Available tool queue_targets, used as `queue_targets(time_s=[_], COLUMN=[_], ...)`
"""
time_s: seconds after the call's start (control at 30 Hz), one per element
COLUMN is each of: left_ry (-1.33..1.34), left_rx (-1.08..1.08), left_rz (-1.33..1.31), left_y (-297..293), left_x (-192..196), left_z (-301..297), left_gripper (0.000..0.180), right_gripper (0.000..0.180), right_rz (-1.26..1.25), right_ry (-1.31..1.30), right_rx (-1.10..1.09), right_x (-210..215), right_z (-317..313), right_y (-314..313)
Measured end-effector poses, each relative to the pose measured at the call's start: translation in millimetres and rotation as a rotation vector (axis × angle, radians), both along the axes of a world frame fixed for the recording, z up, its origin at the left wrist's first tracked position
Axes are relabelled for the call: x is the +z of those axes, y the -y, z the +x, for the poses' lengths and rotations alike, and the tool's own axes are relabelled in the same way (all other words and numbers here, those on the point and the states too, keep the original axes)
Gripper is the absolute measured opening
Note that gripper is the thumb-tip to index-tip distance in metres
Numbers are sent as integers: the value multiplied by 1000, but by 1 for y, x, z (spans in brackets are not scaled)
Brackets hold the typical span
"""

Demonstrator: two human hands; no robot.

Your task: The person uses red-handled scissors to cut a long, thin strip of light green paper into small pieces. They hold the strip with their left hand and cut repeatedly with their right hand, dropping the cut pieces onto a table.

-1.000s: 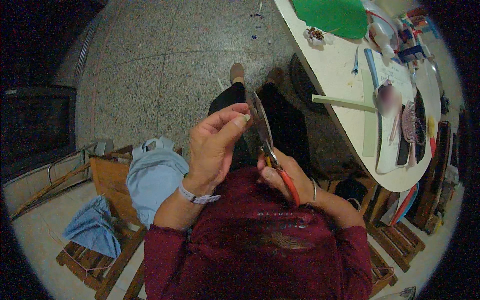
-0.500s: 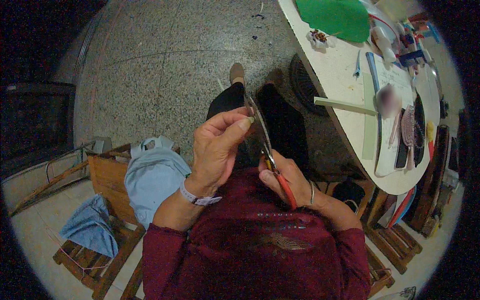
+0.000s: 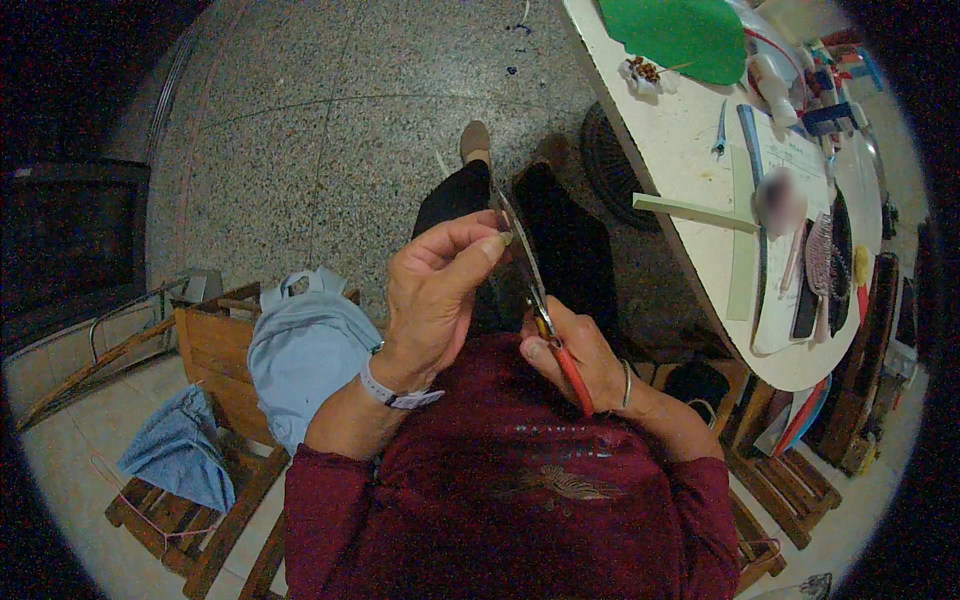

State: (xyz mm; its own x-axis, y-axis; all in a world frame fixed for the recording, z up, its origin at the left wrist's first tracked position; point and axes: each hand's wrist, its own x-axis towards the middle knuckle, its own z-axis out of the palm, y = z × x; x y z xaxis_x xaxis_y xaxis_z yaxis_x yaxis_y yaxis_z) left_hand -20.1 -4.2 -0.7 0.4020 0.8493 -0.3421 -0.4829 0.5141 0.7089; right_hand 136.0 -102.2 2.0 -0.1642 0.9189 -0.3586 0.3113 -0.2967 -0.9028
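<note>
Scissors with red handles (image 3: 570, 380) and long metal blades are gripped in my right hand (image 3: 580, 360). Their blades point up and away, past my left fingertips, and look nearly closed. My left hand (image 3: 440, 285) pinches thumb against fingers right beside the blades. A small pale green bit (image 3: 506, 238) shows at that pinch; whether it is a strip's end or a loose scrap, I cannot tell. Both hands are held over my lap, above dark trousers.
A white table (image 3: 690, 160) on the right carries pale green strips (image 3: 695, 212), a green sheet (image 3: 680, 40), a hairbrush (image 3: 838, 260) and a white bottle (image 3: 772, 90). Left stand a light blue backpack (image 3: 310, 350) and a wooden stool with blue cloth (image 3: 180, 450). A dark fan (image 3: 610, 165) is under the table.
Hands and scissors keep almost the same pose. The surroundings shift very slightly in the picture.
</note>
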Motion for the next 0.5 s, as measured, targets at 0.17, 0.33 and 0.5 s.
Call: queue_targets(time_s=[0.17, 0.33, 0.5], left_ry=[-2, -38, -29], left_rx=[-2, -4, -4], left_rz=[13, 9, -2], left_y=[0, 1, 1], left_x=[0, 1, -1], left_z=[0, -1, -1], left_gripper=[9, 10, 11], right_gripper=[30, 31, 31], right_rz=[-1, -5, -26], right_ry=[9, 23, 11], right_rx=[-1, 20, 9], right_x=[3, 2, 2], right_z=[-1, 1, 0], right_y=[-1, -1, -1])
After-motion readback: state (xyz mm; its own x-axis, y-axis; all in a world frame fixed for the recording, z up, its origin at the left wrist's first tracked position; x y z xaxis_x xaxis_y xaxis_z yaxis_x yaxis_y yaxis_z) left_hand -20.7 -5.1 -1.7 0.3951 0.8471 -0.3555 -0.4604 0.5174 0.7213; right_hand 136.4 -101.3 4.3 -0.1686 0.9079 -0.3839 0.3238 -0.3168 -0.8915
